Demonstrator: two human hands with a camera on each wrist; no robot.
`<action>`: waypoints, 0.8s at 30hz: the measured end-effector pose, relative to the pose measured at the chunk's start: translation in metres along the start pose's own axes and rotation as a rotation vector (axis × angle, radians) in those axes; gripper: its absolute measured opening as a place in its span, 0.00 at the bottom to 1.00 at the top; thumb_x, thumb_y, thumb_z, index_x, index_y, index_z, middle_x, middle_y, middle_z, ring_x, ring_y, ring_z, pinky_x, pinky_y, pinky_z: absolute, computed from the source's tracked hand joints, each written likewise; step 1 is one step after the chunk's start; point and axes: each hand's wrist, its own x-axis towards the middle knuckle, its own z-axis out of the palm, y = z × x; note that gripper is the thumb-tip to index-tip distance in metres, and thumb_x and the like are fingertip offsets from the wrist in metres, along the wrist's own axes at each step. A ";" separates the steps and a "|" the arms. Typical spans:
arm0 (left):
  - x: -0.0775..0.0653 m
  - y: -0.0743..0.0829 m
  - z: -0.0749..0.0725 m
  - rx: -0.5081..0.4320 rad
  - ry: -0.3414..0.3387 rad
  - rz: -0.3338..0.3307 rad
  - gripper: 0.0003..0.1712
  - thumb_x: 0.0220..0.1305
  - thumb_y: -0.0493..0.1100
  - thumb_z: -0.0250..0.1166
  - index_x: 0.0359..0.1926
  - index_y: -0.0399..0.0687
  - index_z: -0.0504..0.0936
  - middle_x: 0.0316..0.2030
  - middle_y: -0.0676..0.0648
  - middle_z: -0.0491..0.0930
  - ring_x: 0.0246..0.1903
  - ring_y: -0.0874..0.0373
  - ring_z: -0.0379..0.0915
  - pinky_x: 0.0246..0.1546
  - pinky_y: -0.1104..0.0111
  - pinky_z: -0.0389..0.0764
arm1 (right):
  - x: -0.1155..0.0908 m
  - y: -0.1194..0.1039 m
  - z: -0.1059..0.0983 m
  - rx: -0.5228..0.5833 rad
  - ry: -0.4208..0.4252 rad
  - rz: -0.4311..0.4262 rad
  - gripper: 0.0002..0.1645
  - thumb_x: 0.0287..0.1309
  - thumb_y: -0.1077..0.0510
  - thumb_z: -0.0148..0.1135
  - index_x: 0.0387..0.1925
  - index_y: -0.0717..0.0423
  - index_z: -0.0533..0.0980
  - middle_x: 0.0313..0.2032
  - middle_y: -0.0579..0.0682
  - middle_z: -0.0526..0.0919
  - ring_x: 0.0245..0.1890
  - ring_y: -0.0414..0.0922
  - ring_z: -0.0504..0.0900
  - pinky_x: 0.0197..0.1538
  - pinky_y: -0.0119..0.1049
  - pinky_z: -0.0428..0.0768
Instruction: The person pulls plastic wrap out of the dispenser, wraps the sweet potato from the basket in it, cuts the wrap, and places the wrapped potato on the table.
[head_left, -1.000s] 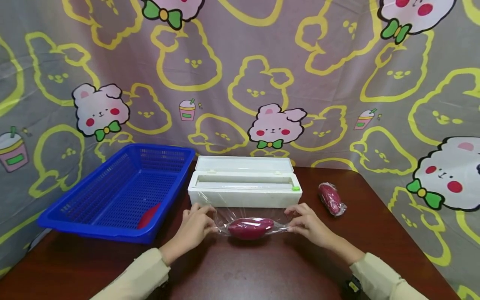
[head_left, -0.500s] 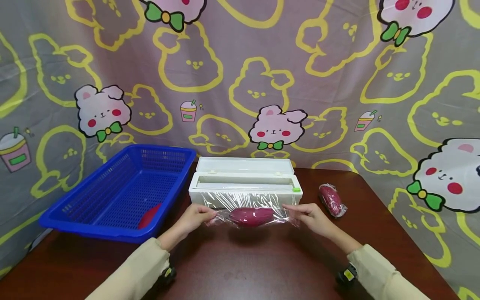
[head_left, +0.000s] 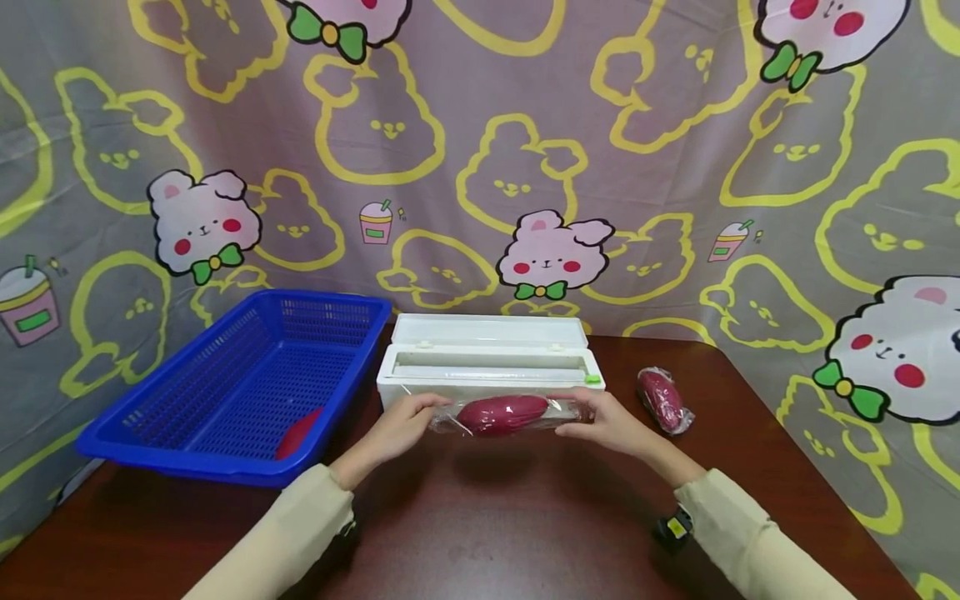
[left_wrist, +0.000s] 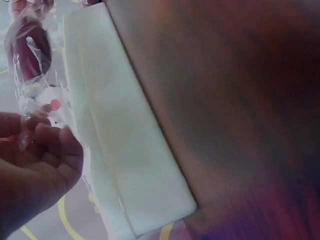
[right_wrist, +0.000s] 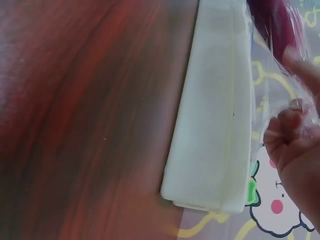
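Note:
A dark red sweet potato (head_left: 502, 415), oblong and glossy, is held up in clear cling film (head_left: 562, 410) in front of a white film dispenser (head_left: 405, 390). My left hand (head_left: 405, 423) pinches the gathered film at its left end. At the other end my right hand (head_left: 606, 423) grips the film between thumb and fingers. In the left wrist view, a twisted strand of film passes through the curled left fingers (left_wrist: 60, 150). The right wrist view shows the right fingers (right_wrist: 287, 125) curled on film beside the sweet potato, which is partly cut off by the frame.
The dispenser's lid (head_left: 491, 331) stands raised behind its roll. Another film-wrapped sweet potato (head_left: 663, 400) lies on the table (head_left: 510, 533) at the right. A blue plastic basket (head_left: 187, 471) on the left contains a red sweet potato (head_left: 300, 433). A patterned curtain (head_left: 465, 167) hangs behind.
Both hands have raised the sweet potato and moved it towards the dispenser. The film sheet that stretched back over the dispenser's front is now gathered round the sweet potato.

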 end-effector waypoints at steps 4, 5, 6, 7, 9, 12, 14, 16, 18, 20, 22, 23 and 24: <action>0.005 0.000 -0.001 0.002 -0.003 0.068 0.13 0.64 0.33 0.48 0.35 0.32 0.79 0.31 0.43 0.78 0.35 0.54 0.72 0.38 0.62 0.72 | 0.008 -0.016 -0.003 0.020 0.017 -0.043 0.22 0.49 0.75 0.58 0.49 0.76 0.69 0.31 0.62 0.78 0.21 0.43 0.72 0.25 0.29 0.72; 0.007 -0.001 -0.001 -0.009 0.001 0.072 0.12 0.64 0.32 0.48 0.37 0.32 0.79 0.28 0.43 0.76 0.31 0.55 0.71 0.33 0.64 0.72 | 0.010 -0.019 -0.004 0.030 0.012 -0.042 0.21 0.50 0.75 0.56 0.48 0.77 0.69 0.30 0.63 0.78 0.20 0.43 0.71 0.24 0.30 0.73; 0.008 -0.002 -0.001 -0.017 0.004 0.074 0.12 0.64 0.32 0.49 0.39 0.33 0.79 0.25 0.43 0.75 0.27 0.57 0.69 0.29 0.66 0.71 | 0.012 -0.020 -0.004 0.037 0.005 -0.034 0.20 0.51 0.75 0.55 0.48 0.77 0.69 0.28 0.62 0.78 0.19 0.44 0.70 0.23 0.32 0.72; 0.009 -0.003 -0.001 -0.026 0.007 0.077 0.12 0.64 0.31 0.48 0.41 0.33 0.78 0.25 0.44 0.74 0.23 0.58 0.66 0.27 0.67 0.69 | 0.013 -0.021 -0.004 0.040 -0.003 -0.027 0.18 0.52 0.75 0.54 0.48 0.77 0.69 0.26 0.62 0.77 0.18 0.44 0.70 0.22 0.33 0.72; 0.010 -0.005 -0.002 -0.032 0.021 0.084 0.15 0.62 0.28 0.48 0.47 0.34 0.77 0.31 0.43 0.77 0.25 0.60 0.66 0.29 0.69 0.70 | 0.015 -0.019 -0.004 0.045 -0.018 -0.010 0.17 0.54 0.74 0.52 0.47 0.76 0.70 0.23 0.60 0.74 0.16 0.46 0.68 0.20 0.36 0.71; 0.010 -0.008 -0.001 -0.032 0.014 0.083 0.18 0.59 0.24 0.46 0.46 0.35 0.78 0.38 0.41 0.78 0.29 0.57 0.69 0.33 0.66 0.71 | 0.016 -0.010 -0.002 0.040 -0.025 0.022 0.16 0.56 0.71 0.52 0.47 0.73 0.72 0.25 0.58 0.75 0.18 0.51 0.69 0.22 0.38 0.72; 0.010 -0.009 0.000 -0.015 0.000 0.087 0.18 0.58 0.24 0.46 0.44 0.34 0.79 0.41 0.41 0.78 0.36 0.54 0.71 0.40 0.63 0.71 | 0.016 -0.002 0.000 0.019 -0.013 0.045 0.16 0.57 0.70 0.52 0.47 0.70 0.74 0.27 0.55 0.77 0.21 0.50 0.71 0.24 0.36 0.73; 0.009 -0.008 0.001 -0.007 -0.010 0.078 0.17 0.58 0.26 0.47 0.43 0.34 0.79 0.39 0.41 0.78 0.38 0.52 0.72 0.41 0.61 0.72 | 0.017 0.006 0.001 -0.006 0.010 0.077 0.14 0.58 0.67 0.52 0.45 0.67 0.76 0.29 0.53 0.78 0.24 0.47 0.71 0.27 0.34 0.73; 0.010 -0.007 0.002 0.000 -0.013 0.079 0.13 0.61 0.31 0.49 0.40 0.35 0.80 0.35 0.43 0.79 0.38 0.53 0.73 0.40 0.62 0.72 | 0.019 0.010 0.003 -0.047 0.046 0.082 0.12 0.59 0.66 0.52 0.41 0.65 0.78 0.27 0.50 0.77 0.26 0.42 0.70 0.28 0.32 0.71; 0.011 -0.006 0.004 0.007 -0.012 0.079 0.10 0.62 0.39 0.54 0.35 0.39 0.81 0.28 0.48 0.77 0.31 0.57 0.71 0.33 0.65 0.72 | 0.022 0.011 0.004 -0.084 0.079 0.070 0.10 0.59 0.65 0.52 0.35 0.64 0.80 0.26 0.48 0.74 0.27 0.39 0.68 0.30 0.31 0.68; 0.013 -0.007 0.005 0.021 -0.011 0.095 0.11 0.60 0.44 0.58 0.28 0.41 0.80 0.21 0.53 0.73 0.25 0.62 0.67 0.27 0.70 0.70 | 0.025 0.013 0.005 -0.113 0.098 0.050 0.10 0.59 0.64 0.53 0.29 0.62 0.80 0.27 0.47 0.72 0.29 0.40 0.67 0.30 0.32 0.67; 0.014 -0.008 0.006 0.024 -0.012 0.110 0.11 0.59 0.44 0.60 0.26 0.41 0.80 0.19 0.55 0.70 0.22 0.64 0.64 0.24 0.71 0.68 | 0.025 0.013 0.005 -0.125 0.100 0.038 0.10 0.58 0.64 0.53 0.28 0.61 0.80 0.27 0.48 0.72 0.30 0.40 0.67 0.31 0.32 0.67; 0.015 -0.009 0.007 0.030 -0.011 0.122 0.11 0.58 0.44 0.61 0.24 0.42 0.79 0.17 0.56 0.67 0.20 0.65 0.61 0.21 0.72 0.66 | 0.026 0.013 0.005 -0.117 0.089 0.042 0.10 0.58 0.64 0.54 0.27 0.61 0.80 0.28 0.49 0.73 0.30 0.42 0.68 0.31 0.32 0.68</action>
